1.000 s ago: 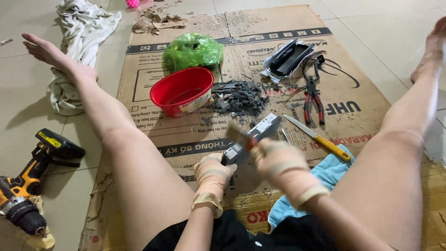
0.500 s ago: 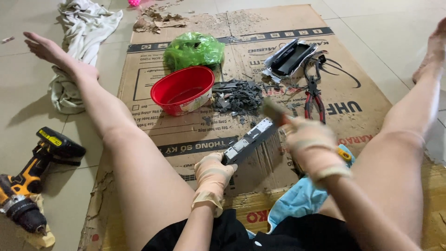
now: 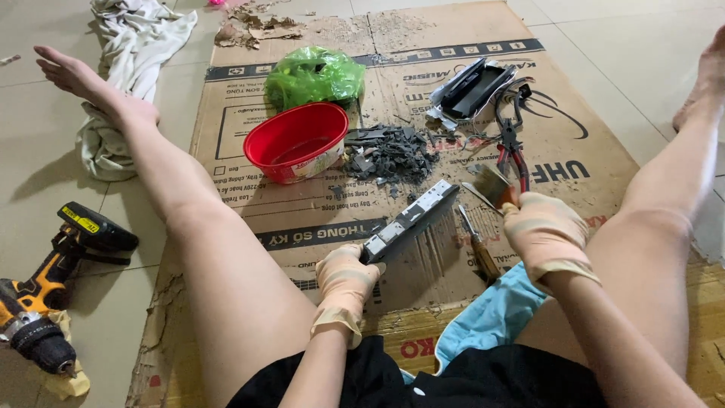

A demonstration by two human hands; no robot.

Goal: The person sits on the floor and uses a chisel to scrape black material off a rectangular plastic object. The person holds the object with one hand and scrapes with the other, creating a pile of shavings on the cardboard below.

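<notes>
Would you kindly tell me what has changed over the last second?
The right hand, holding a small brush, swung from over the long grey part out to its right side. The left hand kept gripping that part's near end; the red bowl stayed put.

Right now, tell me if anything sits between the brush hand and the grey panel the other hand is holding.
Nothing visible does. The right hand holds a paintbrush just right of the long grey panel, which the left hand grips at its near end. Only bare cardboard shows in the gap; a wooden-handled tool lies below it.
</notes>
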